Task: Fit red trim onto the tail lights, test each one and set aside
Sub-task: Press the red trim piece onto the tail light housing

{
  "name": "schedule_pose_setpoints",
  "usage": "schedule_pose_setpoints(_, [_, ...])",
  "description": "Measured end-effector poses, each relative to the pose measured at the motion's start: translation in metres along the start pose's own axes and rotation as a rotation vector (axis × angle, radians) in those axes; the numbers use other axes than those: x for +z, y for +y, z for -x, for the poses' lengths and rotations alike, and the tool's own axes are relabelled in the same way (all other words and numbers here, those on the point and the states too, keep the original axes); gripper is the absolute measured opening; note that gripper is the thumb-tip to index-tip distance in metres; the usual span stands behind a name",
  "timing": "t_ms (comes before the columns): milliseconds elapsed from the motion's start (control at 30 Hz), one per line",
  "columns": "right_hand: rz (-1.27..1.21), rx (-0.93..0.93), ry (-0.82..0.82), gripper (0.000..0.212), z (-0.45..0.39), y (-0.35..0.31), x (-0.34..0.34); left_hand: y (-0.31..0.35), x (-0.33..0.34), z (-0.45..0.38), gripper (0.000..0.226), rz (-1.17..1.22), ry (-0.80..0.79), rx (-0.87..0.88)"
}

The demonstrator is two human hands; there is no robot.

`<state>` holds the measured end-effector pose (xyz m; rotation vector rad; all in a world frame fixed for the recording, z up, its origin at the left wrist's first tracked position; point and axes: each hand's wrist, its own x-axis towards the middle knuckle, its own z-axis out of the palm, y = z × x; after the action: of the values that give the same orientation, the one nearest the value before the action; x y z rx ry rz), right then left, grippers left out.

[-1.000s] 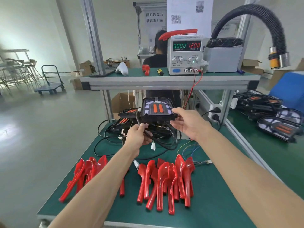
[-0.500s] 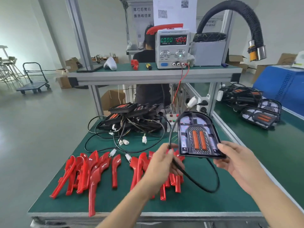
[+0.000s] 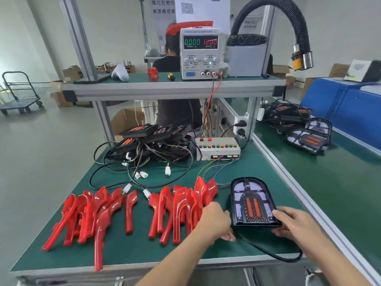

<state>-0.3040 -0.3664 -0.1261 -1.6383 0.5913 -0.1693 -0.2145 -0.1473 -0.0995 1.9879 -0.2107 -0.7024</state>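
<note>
Lower right of frame: right hand [image 3: 296, 225] gripping tail light [image 3: 253, 203] by its near edge on green bench [image 3: 132, 250]; left hand [image 3: 216, 223] curled, pinching its black cable [image 3: 266, 251] beside red trims [image 3: 181, 205].

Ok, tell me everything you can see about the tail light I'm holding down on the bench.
The tail light is an arch-topped black housing with pale segmented panels and two orange bars in the middle. It lies face up on the green mat, right of the red trims. The right hand grips its near corner; the left hand is at its cable.
</note>
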Motion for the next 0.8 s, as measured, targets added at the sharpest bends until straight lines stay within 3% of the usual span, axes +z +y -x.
schedule_pose_setpoints(167, [0.049, 0.014, -0.047, 0.012, -0.001, 0.002, 0.007, -0.001, -0.002, 0.003, 0.039, -0.101, 0.053, 0.078])
schedule_pose_setpoints(400, [0.217, -0.037, -0.039, 0.016, 0.000, -0.011, 0.015, -0.005, 0.002, 0.014, 0.027, -0.107, 0.081, 0.096])
schedule_pose_setpoints(467, [0.249, -0.034, -0.049, 0.019, -0.001, -0.014, 0.017, -0.010, 0.000, 0.021, 0.029, -0.190, 0.172, 0.180])
schedule_pose_setpoints(633, [0.154, 0.054, -0.051, 0.017, -0.001, -0.020, 0.024, -0.030, -0.038, 0.041, 0.014, -0.420, 0.675, 0.303])
schedule_pose_setpoints(800, [0.203, 0.109, -0.036, 0.029, 0.000, -0.023, 0.031, -0.038, -0.079, 0.030, 0.032, -0.685, 0.731, 0.078])
